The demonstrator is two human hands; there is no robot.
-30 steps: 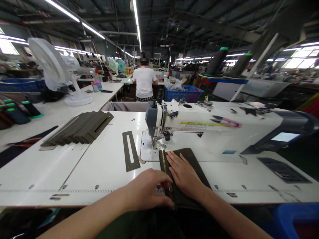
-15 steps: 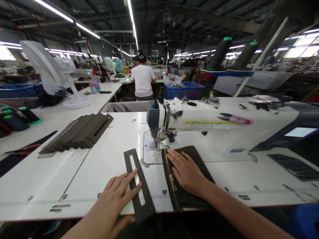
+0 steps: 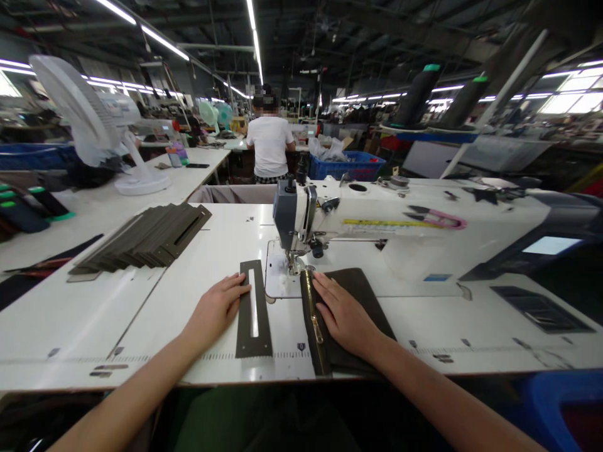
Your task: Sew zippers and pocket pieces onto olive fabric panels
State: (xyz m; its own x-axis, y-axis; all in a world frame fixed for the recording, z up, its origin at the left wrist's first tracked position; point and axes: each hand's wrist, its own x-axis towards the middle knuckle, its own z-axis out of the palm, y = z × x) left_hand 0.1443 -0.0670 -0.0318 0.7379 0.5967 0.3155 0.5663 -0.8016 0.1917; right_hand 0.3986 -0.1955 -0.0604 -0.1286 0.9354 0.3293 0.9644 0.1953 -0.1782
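Note:
My left hand (image 3: 217, 309) rests its fingertips on the left edge of a dark olive strip (image 3: 262, 314) with a long slot, lying flat on the machine table. The hand is open, fingers stretched. My right hand (image 3: 346, 314) lies open and flat on a folded dark olive fabric piece (image 3: 365, 292). Along that piece's left side runs a gold zipper (image 3: 310, 301), its metal pull near the lower end. The zipper's top end is just in front of the presser foot (image 3: 296, 263) of the sewing machine (image 3: 377, 232).
A fanned stack of slotted strips (image 3: 146, 238) lies at the left. Pink-handled snips (image 3: 438, 217) rest against the machine arm. A white fan (image 3: 136, 179), thread cones (image 3: 32, 207) and scissors (image 3: 42, 267) are farther left. A person in a white shirt (image 3: 270, 147) sits ahead, beside a blue basket (image 3: 346, 168).
My left hand has moved the slotted strip away from the table's front edge and straightened it. My right hand stays on the zippered piece. The view has shifted slightly.

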